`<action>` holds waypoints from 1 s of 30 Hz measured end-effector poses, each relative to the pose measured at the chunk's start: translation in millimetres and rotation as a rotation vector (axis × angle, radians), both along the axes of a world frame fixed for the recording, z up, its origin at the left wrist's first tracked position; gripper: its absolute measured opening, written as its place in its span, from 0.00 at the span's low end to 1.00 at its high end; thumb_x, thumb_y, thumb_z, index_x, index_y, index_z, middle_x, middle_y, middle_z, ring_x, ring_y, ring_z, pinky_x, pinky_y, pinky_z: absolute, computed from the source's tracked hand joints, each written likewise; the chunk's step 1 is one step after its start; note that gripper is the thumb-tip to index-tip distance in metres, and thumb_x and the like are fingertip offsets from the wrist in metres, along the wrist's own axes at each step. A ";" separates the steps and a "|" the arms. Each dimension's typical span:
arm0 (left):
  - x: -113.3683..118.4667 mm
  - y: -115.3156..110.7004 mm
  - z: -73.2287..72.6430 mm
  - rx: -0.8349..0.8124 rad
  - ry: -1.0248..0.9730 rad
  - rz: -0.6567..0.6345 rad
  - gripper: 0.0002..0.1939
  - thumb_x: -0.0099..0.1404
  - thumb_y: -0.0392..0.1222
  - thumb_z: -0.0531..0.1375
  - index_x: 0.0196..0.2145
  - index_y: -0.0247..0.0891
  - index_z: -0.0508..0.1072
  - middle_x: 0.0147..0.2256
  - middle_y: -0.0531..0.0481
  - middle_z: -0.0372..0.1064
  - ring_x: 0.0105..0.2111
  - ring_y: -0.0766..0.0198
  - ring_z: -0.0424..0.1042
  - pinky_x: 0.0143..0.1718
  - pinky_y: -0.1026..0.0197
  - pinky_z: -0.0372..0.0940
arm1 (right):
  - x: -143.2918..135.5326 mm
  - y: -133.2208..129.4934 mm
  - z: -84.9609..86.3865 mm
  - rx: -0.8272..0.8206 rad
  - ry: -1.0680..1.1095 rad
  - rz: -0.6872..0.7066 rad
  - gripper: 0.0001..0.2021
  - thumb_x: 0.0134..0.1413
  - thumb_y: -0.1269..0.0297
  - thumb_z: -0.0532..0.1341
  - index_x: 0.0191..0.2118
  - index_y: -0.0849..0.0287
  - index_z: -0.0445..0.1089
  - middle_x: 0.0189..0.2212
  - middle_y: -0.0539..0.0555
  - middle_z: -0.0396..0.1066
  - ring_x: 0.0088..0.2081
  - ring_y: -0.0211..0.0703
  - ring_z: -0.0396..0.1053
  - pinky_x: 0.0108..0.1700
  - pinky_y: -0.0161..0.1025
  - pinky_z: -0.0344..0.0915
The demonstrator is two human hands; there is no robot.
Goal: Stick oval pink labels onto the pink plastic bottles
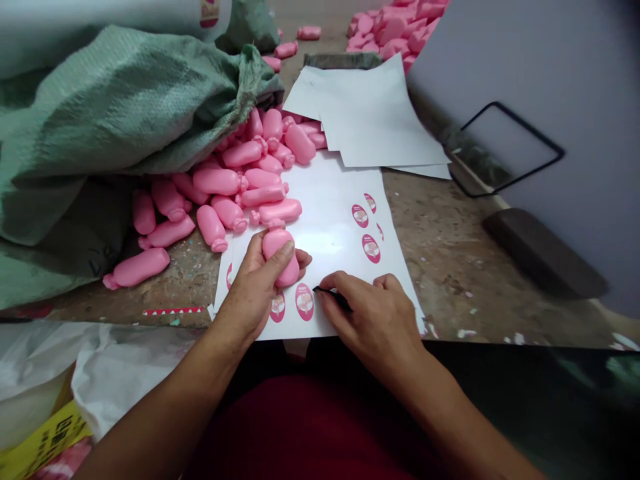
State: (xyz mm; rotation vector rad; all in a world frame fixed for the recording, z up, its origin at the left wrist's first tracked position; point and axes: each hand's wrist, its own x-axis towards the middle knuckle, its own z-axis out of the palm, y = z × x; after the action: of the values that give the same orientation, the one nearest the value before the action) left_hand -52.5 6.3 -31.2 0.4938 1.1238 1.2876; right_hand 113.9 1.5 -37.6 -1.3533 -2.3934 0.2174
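My left hand (pixel 255 283) is wrapped round a pink bottle (pixel 281 257), thumb on its front and its knobbed end pointing away from me. Closed on a thin black tool (pixel 333 297), my right hand (pixel 373 310) rests over the white sticker sheet (pixel 325 200). The tool's tip is beside an oval pink sticker (pixel 304 302). Another oval sticker (pixel 277 307) lies just below the held bottle, partly covered. Several more stickers (pixel 371 248) are on the sheet's right side.
A heap of pink bottles (pixel 217 180) spills from a green woven sack (pixel 125 107) at the left. Blank white sheets (pixel 375 113) lie behind the sticker sheet. More pink pieces (pixel 395 30) are piled at the back. A black wire frame (pixel 537 130) and dark block (pixel 545 253) are at the right.
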 end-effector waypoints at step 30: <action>-1.8 0.2 -0.8 -0.023 -0.033 -0.003 0.17 0.61 0.46 0.67 0.43 0.38 0.67 0.34 0.50 0.74 0.41 0.60 0.76 0.51 0.51 0.69 | -3.8 8.4 -6.3 0.099 -0.007 0.049 0.09 0.65 0.66 0.58 0.34 0.57 0.73 0.26 0.49 0.78 0.22 0.42 0.54 0.35 0.41 0.48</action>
State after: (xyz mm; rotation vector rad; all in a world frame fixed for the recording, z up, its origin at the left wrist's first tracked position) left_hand -54.3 6.5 -32.0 0.4549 1.1088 1.2744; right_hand 110.1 9.9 -43.8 -1.2537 -2.4114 0.1068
